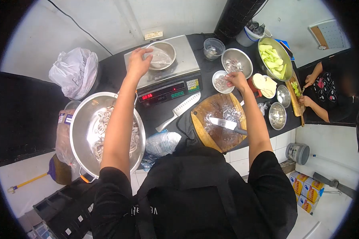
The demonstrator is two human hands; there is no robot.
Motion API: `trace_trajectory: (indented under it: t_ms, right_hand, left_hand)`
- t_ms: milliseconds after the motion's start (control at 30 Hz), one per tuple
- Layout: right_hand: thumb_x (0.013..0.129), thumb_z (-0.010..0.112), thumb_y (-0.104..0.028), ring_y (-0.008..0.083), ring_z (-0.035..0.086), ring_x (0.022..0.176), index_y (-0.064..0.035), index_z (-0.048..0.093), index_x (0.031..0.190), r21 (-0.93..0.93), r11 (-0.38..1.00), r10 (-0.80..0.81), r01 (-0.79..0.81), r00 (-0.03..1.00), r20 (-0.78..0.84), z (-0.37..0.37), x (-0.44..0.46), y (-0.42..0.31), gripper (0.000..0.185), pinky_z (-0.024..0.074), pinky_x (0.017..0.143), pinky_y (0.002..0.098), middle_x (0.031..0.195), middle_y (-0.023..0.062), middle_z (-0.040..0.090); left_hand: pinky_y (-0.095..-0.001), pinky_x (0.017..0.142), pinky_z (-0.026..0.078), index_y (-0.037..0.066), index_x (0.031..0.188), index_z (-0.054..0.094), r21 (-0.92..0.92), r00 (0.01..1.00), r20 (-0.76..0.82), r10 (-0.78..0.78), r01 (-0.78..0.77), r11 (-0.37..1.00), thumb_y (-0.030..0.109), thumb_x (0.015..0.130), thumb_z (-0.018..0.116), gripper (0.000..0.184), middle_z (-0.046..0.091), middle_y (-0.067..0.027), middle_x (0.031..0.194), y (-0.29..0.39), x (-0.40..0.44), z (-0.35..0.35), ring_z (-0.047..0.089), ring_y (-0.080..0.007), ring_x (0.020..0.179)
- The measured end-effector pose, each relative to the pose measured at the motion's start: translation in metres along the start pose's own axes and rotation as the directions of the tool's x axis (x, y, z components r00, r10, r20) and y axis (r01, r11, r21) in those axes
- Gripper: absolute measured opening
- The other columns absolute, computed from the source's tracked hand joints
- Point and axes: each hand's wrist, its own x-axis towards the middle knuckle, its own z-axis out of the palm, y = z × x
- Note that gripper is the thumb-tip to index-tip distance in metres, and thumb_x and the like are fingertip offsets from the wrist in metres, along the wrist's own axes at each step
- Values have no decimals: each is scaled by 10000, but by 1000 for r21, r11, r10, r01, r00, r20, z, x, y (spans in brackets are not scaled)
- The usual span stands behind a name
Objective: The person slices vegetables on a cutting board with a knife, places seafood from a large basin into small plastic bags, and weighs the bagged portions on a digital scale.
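Observation:
My left hand (139, 63) pinches the edge of a clear plastic bag (161, 57) that lies in a metal bowl (173, 48). That bowl stands on a digital scale (187, 51) with a lit red display. My right hand (237, 81) is closed over a small white bowl (222, 91) of pale, greyish seafood pieces (220, 83). Its fingertips are together at the pieces; how much they grip is hard to see. Just behind is a larger metal bowl (248, 63) with similar pieces. Below my right forearm, a knife (223, 123) lies on a wooden cutting board (205, 133).
At left, a large metal pot (76, 137) holds sliced squid-like pieces. A cleaver (181, 109) lies before the scale. Small metal bowls (277, 115) and a basin (286, 59) of cut green vegetables stand at right. A co-worker's hands (307, 99) cut greens on another board (296, 109).

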Motion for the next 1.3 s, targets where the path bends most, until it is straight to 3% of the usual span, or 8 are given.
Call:
trace_trajectory:
  t_ms: [467,633,700,933,1100,1200,1267,1300]
  right_hand:
    - [847,662,-128,176,668,733,65,633,1011,450,862,-341,234,924,173,94,-13,-212,254,546,690,248,853,108,668]
    - [845,638,-83,192,661,806,97,620,1001,437,869,-354,233,910,219,163,34,-234,239,553,746,268,938,150,651]
    - [791,645,-49,195,657,801,111,634,979,-9,929,-360,369,910,206,179,46,-241,247,558,728,274,944,176,652]
    - [798,616,-41,197,655,801,99,639,993,-25,934,-343,357,911,228,185,63,-249,241,562,711,286,945,179,654]
    - [865,584,-68,190,660,786,80,625,1035,499,814,-408,297,904,127,121,34,-228,229,560,694,277,906,157,664]
    - [818,629,-112,184,670,720,33,667,973,363,877,-292,315,949,-119,56,74,-151,215,537,629,286,804,123,681]
    - [815,636,-182,187,661,684,-23,694,944,-193,956,-263,220,936,-233,3,105,-71,213,517,614,334,839,116,691]
    - [812,618,-254,280,667,698,-39,701,922,-745,665,-356,59,901,-247,-17,114,-32,254,512,654,404,831,145,689]
  left_hand:
    - [-412,982,405,132,1017,704,35,1000,24,7,-8,999,143,723,658,297,527,-259,1214,-25,27,26,502,-379,1132]
    - [-408,962,422,113,1149,637,98,998,-65,16,-9,995,74,660,657,491,549,-244,1169,-29,27,40,526,-373,1088]
    - [-404,957,427,125,1224,585,-11,999,-28,-17,17,1000,67,654,662,578,538,-246,1163,-36,29,43,528,-372,1085]
    - [-364,876,451,125,1245,574,-52,993,-102,-66,61,997,77,682,666,573,522,-206,1110,-29,17,43,563,-298,909]
    - [-407,981,389,163,1063,681,-32,997,45,64,-63,998,159,771,651,294,520,-241,1206,-22,7,29,468,-363,1165]
    - [-413,1030,353,183,1032,698,-57,995,94,-10,16,998,183,794,640,245,462,-241,1320,5,-8,1,388,-365,1277]
    - [-410,1038,345,201,1072,684,-44,994,87,-62,66,997,196,798,637,277,447,-237,1339,19,-13,-16,369,-361,1296]
    - [-404,1038,344,206,1117,658,-77,1000,6,6,-6,997,209,803,633,315,445,-235,1341,23,-16,-23,370,-358,1296]
